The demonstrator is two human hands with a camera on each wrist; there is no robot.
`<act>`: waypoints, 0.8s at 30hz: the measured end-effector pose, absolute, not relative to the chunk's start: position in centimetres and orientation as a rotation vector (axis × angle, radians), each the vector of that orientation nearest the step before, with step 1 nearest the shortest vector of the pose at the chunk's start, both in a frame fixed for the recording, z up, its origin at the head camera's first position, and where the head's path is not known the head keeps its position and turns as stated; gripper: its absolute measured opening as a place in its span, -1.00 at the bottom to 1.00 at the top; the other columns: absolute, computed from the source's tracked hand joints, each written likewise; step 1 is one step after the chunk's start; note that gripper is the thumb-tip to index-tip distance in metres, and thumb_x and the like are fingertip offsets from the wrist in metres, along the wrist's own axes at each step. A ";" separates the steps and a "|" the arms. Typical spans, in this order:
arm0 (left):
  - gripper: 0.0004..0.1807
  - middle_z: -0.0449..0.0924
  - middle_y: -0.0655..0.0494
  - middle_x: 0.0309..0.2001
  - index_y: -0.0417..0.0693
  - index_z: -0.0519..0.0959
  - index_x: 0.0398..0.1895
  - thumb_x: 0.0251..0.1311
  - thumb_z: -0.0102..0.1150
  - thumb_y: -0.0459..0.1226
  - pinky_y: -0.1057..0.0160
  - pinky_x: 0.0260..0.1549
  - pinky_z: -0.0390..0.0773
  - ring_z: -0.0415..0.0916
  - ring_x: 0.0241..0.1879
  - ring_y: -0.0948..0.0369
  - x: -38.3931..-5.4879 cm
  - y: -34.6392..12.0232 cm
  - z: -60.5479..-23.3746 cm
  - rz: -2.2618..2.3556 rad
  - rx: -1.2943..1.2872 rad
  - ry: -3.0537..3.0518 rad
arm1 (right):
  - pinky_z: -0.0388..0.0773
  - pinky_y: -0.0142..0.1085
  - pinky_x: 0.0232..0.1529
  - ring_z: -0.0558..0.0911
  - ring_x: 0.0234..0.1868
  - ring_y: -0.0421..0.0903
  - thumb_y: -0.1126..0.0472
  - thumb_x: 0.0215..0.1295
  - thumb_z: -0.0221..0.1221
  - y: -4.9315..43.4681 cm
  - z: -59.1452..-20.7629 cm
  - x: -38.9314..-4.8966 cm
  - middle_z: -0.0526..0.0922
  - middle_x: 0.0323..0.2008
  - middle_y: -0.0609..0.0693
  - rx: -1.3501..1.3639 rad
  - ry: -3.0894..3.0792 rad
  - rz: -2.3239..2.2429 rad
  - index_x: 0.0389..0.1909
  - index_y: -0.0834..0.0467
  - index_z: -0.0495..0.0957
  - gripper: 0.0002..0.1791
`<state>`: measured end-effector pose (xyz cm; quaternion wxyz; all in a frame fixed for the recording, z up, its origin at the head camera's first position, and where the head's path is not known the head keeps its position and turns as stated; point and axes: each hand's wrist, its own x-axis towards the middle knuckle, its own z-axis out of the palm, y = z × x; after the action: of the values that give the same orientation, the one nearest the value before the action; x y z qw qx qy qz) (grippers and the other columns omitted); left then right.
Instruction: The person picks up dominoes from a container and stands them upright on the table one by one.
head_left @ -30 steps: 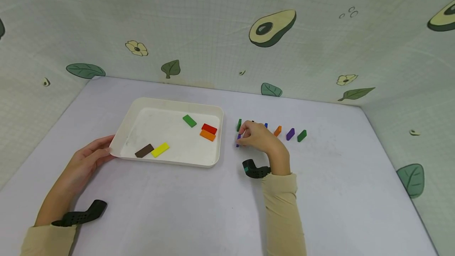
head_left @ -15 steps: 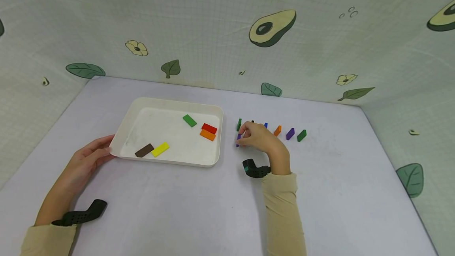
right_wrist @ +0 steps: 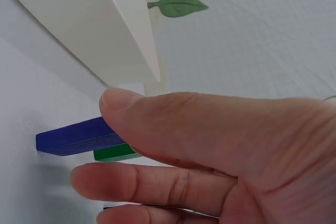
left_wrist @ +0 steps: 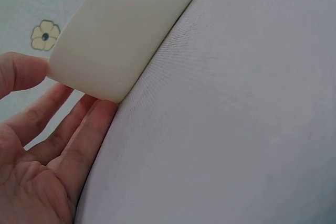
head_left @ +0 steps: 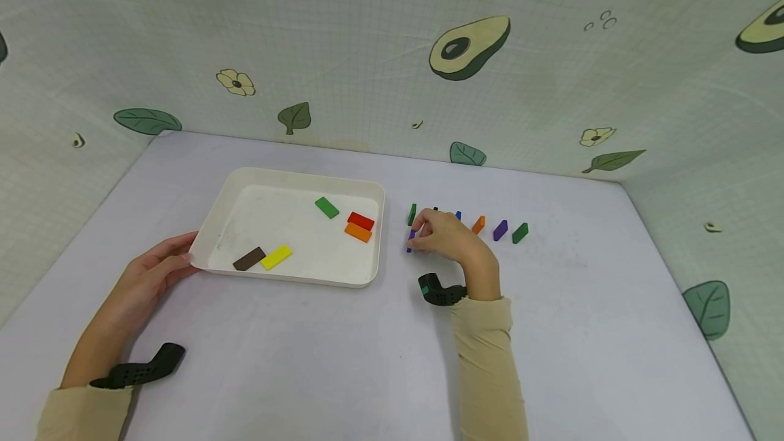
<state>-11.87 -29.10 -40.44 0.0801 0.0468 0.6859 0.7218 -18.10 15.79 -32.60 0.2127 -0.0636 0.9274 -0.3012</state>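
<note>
My left hand (head_left: pixel 147 281) holds the near-left corner of a white tray (head_left: pixel 263 216); in the left wrist view its thumb is on the rim and its fingers are at the lower edge. To the right of the tray, my right hand (head_left: pixel 450 237) is over a row of upright dominoes. A purple-blue domino (right_wrist: pixel 79 136) stands on the table between its thumb and index finger. The thumb (right_wrist: pixel 126 106) overlaps the domino's top end, while a gap shows between it and the index finger (right_wrist: pixel 105 179). Behind it stands a green domino (head_left: pixel 412 214).
Inside the tray lie green (head_left: pixel 327 207), red (head_left: pixel 361 221), orange (head_left: pixel 358 232), brown (head_left: pixel 249 259) and yellow (head_left: pixel 277 257) dominoes. Past my right hand stand orange (head_left: pixel 479 224), purple (head_left: pixel 500 230) and green (head_left: pixel 520 233) ones. My hand partly hides a blue domino (head_left: pixel 458 214). A patterned cloth hangs behind the table.
</note>
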 end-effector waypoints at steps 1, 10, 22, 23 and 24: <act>-0.59 0.46 0.37 0.09 -0.10 0.33 0.26 0.35 -0.07 -0.35 0.62 -0.11 0.48 0.53 -0.08 0.46 -11.8 -29.1 -40.4 2.144 0.132 2.067 | 0.34 -0.36 -0.39 0.42 -0.40 -0.11 0.14 0.14 0.27 15.8 -32.6 -18.1 0.53 -0.47 -0.01 -0.177 2.574 -0.835 -0.15 0.17 0.47 -0.69; -0.58 0.45 0.39 0.09 -0.09 0.33 0.27 0.35 -0.07 -0.33 0.62 -0.12 0.48 0.53 -0.08 0.48 -11.9 -29.1 -40.4 2.138 0.124 2.070 | 0.34 -0.36 -0.40 0.42 -0.39 -0.11 0.12 0.13 0.27 15.9 -32.3 -18.0 0.52 -0.44 0.01 -0.175 2.562 -0.840 -0.12 0.16 0.47 -0.67; -0.60 0.48 0.36 0.08 -0.14 0.35 0.24 0.34 -0.07 -0.36 0.59 -0.11 0.50 0.53 -0.07 0.44 -11.8 -28.9 -40.3 2.160 0.128 2.078 | 0.36 -0.34 -0.39 0.43 -0.37 -0.09 0.11 0.19 0.22 15.9 -31.5 -17.7 0.53 -0.40 0.02 -0.193 2.613 -0.822 -0.07 0.15 0.46 -0.66; -0.61 0.48 0.37 0.07 -0.14 0.35 0.23 0.34 -0.06 -0.36 0.59 -0.12 0.50 0.53 -0.08 0.44 -11.8 -28.9 -40.3 2.153 0.120 2.091 | 0.36 -0.34 -0.40 0.43 -0.38 -0.09 0.11 0.20 0.21 15.9 -31.4 -17.7 0.52 -0.40 0.02 -0.194 2.622 -0.826 -0.06 0.15 0.46 -0.67; -0.61 0.48 0.37 0.07 -0.13 0.35 0.23 0.34 -0.06 -0.36 0.59 -0.12 0.50 0.53 -0.08 0.44 -11.8 -28.9 -40.3 2.152 0.120 2.092 | 0.37 -0.34 -0.41 0.43 -0.38 -0.09 0.11 0.21 0.21 15.8 -31.3 -17.7 0.52 -0.41 0.01 -0.194 2.632 -0.834 -0.06 0.15 0.46 -0.67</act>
<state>-11.78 -28.89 -40.25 0.0690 0.0398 0.6947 0.7148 -17.66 15.84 -31.33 0.1856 -0.0690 0.9344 -0.2960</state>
